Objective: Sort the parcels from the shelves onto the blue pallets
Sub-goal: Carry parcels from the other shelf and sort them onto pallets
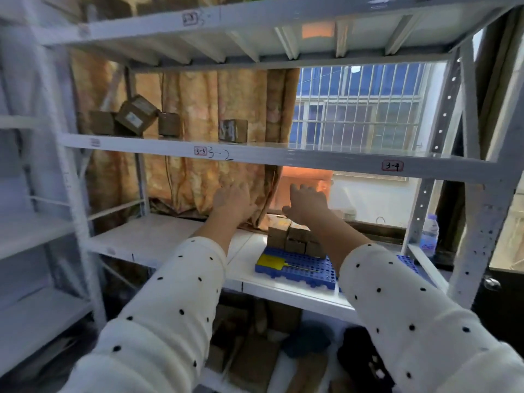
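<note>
Several small brown parcels (295, 241) are stacked on a blue pallet (300, 269) on the lower shelf; a yellow tag lies on the pallet's near left corner. Part of a second blue pallet (408, 263) shows behind my right sleeve. On the shelf above, marked 3-2, stand more brown parcels: a tilted one (136, 114), one beside it (169, 123) and a single one (233, 130) further right. My left hand (234, 198) and my right hand (307, 204) are raised above the stack with fingers spread, holding nothing.
White metal shelving frames the scene, with an upright post (482, 211) at the right. An orange curtain (198, 109) hangs behind, a barred window to its right. A plastic water bottle (429, 234) stands at the far right. Cardboard and dark items lie below the lower shelf.
</note>
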